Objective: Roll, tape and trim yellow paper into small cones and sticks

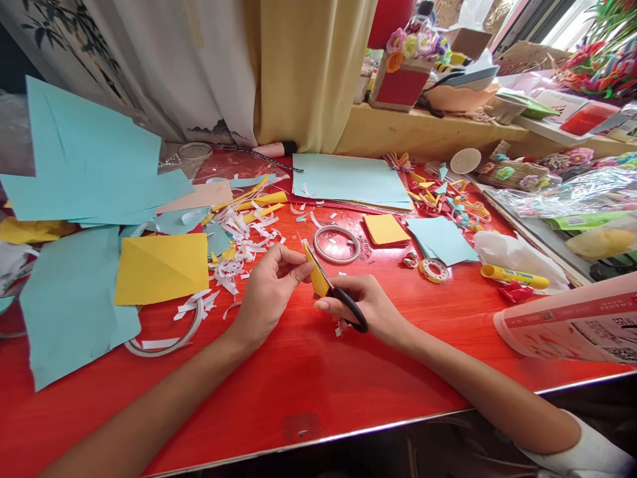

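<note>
Between my two hands is a small folded piece of yellow paper (319, 281), pinched at its upper left edge by the thumb and fingers of my left hand (273, 287). My right hand (367, 307) grips a pair of scissors (354, 309) by the black handles. The blades lie along the yellow paper, pointing up and to the left; whether they are cutting into it I cannot tell. Just beyond my hands a roll of tape (337, 244) lies flat on the red table (279, 405).
Blue sheets (79, 299) and a yellow sheet (162, 269) cover the left, beside white paper scraps (243, 249). Stacked yellow squares (385, 230), blue squares (442, 240) and a yellow glue stick (515, 276) lie right. A large pink cup (567, 318) stands near the right edge.
</note>
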`<state>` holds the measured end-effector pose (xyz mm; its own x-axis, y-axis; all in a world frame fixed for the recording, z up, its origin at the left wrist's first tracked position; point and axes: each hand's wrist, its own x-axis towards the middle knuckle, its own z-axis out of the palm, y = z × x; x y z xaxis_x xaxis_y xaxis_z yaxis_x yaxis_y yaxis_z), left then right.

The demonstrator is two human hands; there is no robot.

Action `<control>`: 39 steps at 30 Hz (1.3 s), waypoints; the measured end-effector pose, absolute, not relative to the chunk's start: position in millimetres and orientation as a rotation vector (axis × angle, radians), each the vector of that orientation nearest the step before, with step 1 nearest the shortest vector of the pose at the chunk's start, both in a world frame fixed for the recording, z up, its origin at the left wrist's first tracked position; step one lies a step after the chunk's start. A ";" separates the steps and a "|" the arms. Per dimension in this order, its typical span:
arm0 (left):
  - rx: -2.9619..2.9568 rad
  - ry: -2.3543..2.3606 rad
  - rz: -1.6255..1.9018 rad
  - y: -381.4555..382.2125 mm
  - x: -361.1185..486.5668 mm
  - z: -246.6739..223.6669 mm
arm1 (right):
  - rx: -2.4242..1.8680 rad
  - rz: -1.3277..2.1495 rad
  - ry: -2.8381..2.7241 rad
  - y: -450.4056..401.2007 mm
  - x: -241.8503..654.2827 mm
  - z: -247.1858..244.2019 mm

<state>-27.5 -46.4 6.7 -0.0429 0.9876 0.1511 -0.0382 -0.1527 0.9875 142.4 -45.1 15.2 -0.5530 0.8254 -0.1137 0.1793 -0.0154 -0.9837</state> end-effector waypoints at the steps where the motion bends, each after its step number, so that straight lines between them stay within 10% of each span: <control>1: 1.270 1.133 1.371 -46.4 -27.4 6.4 | -1.051 1.616 -1.728 -45.0 142.1 15.2; 39: 1.288 1.140 1.231 -52.9 -20.8 12.8 | -1.174 1.629 -1.765 -38.8 145.3 29.7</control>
